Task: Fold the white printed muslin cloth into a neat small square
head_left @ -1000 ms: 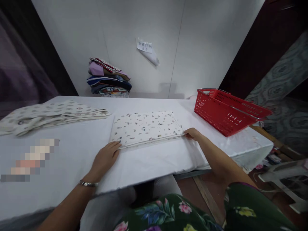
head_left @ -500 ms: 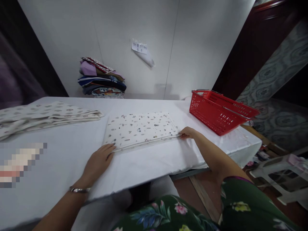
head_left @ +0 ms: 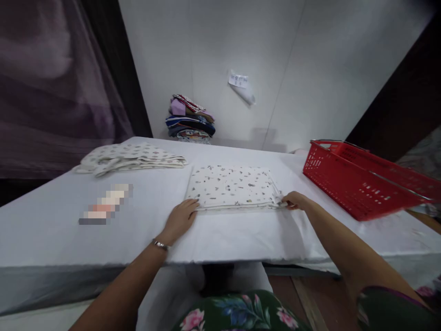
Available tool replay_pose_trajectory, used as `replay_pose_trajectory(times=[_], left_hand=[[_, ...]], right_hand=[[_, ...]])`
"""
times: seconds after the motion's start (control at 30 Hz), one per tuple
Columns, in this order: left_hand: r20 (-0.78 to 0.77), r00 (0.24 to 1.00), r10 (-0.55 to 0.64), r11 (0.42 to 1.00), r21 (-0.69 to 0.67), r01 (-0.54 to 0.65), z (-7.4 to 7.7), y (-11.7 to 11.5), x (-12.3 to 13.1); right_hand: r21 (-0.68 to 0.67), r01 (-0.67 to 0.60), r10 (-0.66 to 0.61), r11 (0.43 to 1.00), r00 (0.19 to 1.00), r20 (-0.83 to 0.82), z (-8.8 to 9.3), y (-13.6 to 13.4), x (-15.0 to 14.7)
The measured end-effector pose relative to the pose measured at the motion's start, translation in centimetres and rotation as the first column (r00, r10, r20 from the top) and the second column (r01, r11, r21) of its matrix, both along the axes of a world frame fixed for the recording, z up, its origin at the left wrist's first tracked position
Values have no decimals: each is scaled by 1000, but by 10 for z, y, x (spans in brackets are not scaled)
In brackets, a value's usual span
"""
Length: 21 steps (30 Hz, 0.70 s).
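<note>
A folded white cloth (head_left: 230, 186) with small scattered prints lies flat in front of me on the white-covered table (head_left: 234, 234). At its near left corner, my left hand (head_left: 181, 218) rests with fingers stretched out over the edge. My right hand (head_left: 294, 200) pinches the near right corner, where the layers are slightly rumpled between thumb and fingers. Along the near edge, the stacked fold layers show. The undersides of both hands are hidden.
Another printed cloth (head_left: 131, 158) lies loosely folded at the back left. A red plastic basket (head_left: 351, 184) stands on the right. Folded fabrics (head_left: 191, 122) are piled by the wall. A pixelated patch covers something on the table at left.
My view has turned left, so everything appears farther right. Both hands stay at the same corners of the cloth; the right corner looks a little more bunched.
</note>
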<state>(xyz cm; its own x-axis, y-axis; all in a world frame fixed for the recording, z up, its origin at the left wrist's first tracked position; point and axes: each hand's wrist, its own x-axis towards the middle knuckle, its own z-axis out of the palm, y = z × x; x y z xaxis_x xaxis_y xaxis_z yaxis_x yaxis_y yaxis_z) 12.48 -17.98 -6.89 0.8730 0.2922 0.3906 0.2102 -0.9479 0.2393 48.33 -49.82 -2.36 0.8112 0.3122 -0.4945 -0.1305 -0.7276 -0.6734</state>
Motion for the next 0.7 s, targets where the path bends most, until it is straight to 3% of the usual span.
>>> replay_pose_trajectory(times=[0.1,0.27,0.7], left_hand=[[-3,1000,10,1000,-3,-10,1,-2,0],[-49,999,11,1000,-13,-12,1,-6,-1],[-134,991,7,999,-36,-12,7,-13,-6]], right_hand=[[1,35,-35,999,999,10,0,-3,-4],[116,71,-78,991,996,50,2,-25,-11],[77,42,-61,996,961,270,-19,-35,-3]])
